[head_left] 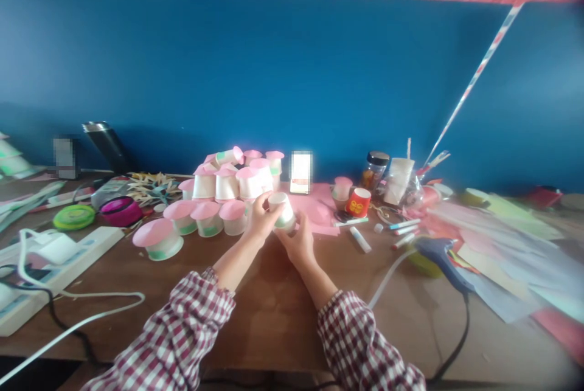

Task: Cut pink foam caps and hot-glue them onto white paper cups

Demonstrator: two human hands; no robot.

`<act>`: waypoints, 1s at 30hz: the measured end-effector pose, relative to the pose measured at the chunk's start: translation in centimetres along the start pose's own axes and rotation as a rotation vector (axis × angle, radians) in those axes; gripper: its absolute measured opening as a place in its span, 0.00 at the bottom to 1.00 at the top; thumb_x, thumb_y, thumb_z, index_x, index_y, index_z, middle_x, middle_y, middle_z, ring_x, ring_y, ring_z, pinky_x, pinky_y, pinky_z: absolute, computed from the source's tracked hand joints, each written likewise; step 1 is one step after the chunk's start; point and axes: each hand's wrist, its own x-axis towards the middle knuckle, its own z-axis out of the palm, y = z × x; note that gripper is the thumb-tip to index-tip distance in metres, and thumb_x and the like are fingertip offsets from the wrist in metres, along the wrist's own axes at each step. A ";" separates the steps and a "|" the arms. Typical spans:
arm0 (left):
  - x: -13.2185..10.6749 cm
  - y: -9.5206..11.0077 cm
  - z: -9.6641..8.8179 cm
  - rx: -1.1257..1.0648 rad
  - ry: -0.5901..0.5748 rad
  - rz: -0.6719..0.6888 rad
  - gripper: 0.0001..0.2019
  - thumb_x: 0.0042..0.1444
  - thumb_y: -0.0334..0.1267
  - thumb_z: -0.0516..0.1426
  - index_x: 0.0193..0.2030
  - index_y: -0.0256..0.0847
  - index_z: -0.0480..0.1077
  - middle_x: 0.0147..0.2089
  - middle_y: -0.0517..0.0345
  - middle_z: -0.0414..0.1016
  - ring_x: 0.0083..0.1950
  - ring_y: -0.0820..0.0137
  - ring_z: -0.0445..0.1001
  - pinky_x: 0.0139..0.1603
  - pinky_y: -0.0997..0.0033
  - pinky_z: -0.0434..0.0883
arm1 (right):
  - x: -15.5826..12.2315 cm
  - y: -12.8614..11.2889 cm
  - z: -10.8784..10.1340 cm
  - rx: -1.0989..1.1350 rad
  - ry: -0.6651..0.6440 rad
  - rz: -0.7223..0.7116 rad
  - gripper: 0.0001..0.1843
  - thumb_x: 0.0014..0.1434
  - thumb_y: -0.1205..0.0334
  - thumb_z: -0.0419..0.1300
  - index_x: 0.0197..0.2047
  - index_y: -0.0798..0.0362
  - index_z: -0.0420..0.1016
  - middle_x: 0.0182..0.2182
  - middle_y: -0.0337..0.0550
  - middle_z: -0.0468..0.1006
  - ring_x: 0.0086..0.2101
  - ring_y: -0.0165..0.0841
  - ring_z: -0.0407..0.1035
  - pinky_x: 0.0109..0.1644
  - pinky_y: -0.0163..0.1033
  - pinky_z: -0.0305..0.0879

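Between my hands, above the middle of the table, is a white paper cup [283, 211] with its narrow end up. My left hand [263, 219] grips it from the left side, fingers closed round it. My right hand [298, 240] curls about its lower right side, fingertips at the cup. Just left stand several white cups with pink cone-shaped paper tops [207, 217], stacked in rows, some with green patches. Behind the held cup lies pink paper [314, 205], with one more pink-topped cup [342, 189] at its right.
A glue gun [440, 257] with its cord lies to the right, beside paper sheets [515, 245]. Markers [406, 230], a red cup [358, 202] and a glue stick [360, 239] are nearer. At left are a power strip [91, 257] and a tape measure [73, 217]. A blue wall stands behind.
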 end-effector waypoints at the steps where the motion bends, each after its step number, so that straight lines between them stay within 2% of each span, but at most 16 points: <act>1: -0.1 0.0 0.0 -0.006 0.005 -0.006 0.28 0.39 0.40 0.67 0.49 0.36 0.70 0.47 0.47 0.74 0.49 0.60 0.73 0.49 0.60 0.70 | 0.0 0.0 0.0 -0.005 -0.006 -0.006 0.38 0.45 0.54 0.65 0.59 0.49 0.58 0.51 0.48 0.71 0.49 0.43 0.67 0.48 0.48 0.66; 8: 0.2 0.1 -0.1 -0.048 0.056 -0.062 0.29 0.39 0.40 0.67 0.50 0.33 0.69 0.45 0.45 0.75 0.48 0.59 0.74 0.49 0.59 0.71 | -0.2 -0.1 -0.1 -0.095 -0.037 0.001 0.39 0.46 0.53 0.65 0.59 0.50 0.57 0.50 0.49 0.71 0.48 0.45 0.67 0.48 0.48 0.65; 13: 1.0 0.3 -0.7 -0.060 0.096 0.016 0.29 0.41 0.43 0.66 0.51 0.33 0.69 0.46 0.45 0.75 0.48 0.60 0.74 0.48 0.61 0.72 | -0.2 0.0 -0.1 -0.192 -0.059 0.001 0.38 0.46 0.54 0.65 0.59 0.51 0.58 0.50 0.49 0.72 0.48 0.47 0.66 0.47 0.50 0.63; 18: 0.8 2.3 -2.1 -0.082 0.217 0.142 0.28 0.43 0.42 0.65 0.53 0.37 0.68 0.47 0.48 0.75 0.48 0.62 0.74 0.48 0.64 0.72 | -0.3 0.0 0.0 -0.310 -0.093 -0.095 0.33 0.45 0.53 0.67 0.53 0.49 0.64 0.46 0.48 0.74 0.47 0.46 0.65 0.47 0.48 0.62; 23: -1.5 3.3 -3.3 -0.083 0.255 0.265 0.26 0.46 0.42 0.64 0.53 0.39 0.68 0.51 0.48 0.73 0.51 0.63 0.73 0.52 0.64 0.71 | -0.6 -0.2 0.0 -0.452 -0.139 -0.191 0.28 0.46 0.52 0.66 0.50 0.52 0.68 0.44 0.51 0.73 0.46 0.46 0.64 0.48 0.48 0.61; 27: -4.6 2.6 -4.0 -0.038 0.220 0.231 0.27 0.45 0.42 0.65 0.53 0.40 0.68 0.52 0.48 0.72 0.51 0.61 0.73 0.52 0.63 0.71 | -0.7 -0.3 0.0 -0.533 -0.158 -0.198 0.31 0.46 0.48 0.66 0.52 0.51 0.68 0.43 0.53 0.72 0.43 0.47 0.64 0.45 0.48 0.61; 30: -7.1 1.7 -5.0 -0.033 0.169 0.213 0.29 0.43 0.42 0.66 0.53 0.41 0.67 0.54 0.50 0.71 0.54 0.59 0.71 0.54 0.63 0.70 | -0.8 -0.2 0.2 -0.557 -0.171 -0.241 0.27 0.49 0.51 0.63 0.52 0.49 0.67 0.42 0.51 0.73 0.43 0.46 0.65 0.44 0.46 0.61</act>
